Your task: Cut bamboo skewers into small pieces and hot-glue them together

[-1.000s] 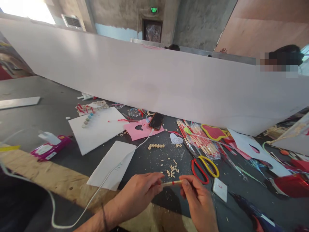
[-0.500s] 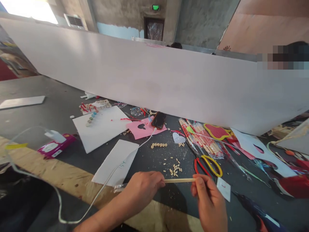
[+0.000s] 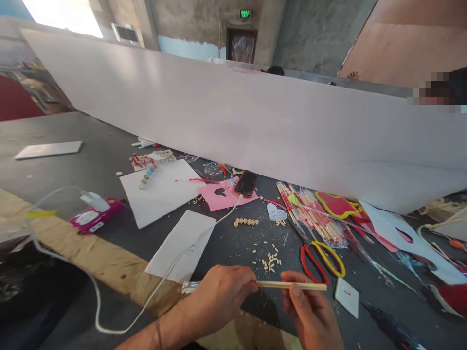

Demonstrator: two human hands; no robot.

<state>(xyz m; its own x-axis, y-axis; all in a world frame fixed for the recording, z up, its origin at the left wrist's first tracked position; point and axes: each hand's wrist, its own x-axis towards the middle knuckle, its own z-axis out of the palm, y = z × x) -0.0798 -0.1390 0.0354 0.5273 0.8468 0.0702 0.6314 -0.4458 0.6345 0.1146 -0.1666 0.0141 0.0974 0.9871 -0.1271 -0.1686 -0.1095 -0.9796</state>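
Wooden sticks [image 3: 273,284], nearer than the scissors [image 3: 314,243], were gripped by the closely curled left hand [image 3: 228,291] and pinching right hand [image 3: 311,311].

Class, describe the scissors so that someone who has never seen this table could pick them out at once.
On the dark table, find the right hand, holding pale wooden sticks. The scissors lie just beyond it, beside a bundle of sticks in clear plastic. Their two loop handles set them apart: one red, one yellow.

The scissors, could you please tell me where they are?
In the head view, right of centre, the scissors lie just beyond the right hand, beside the bundled sticks.
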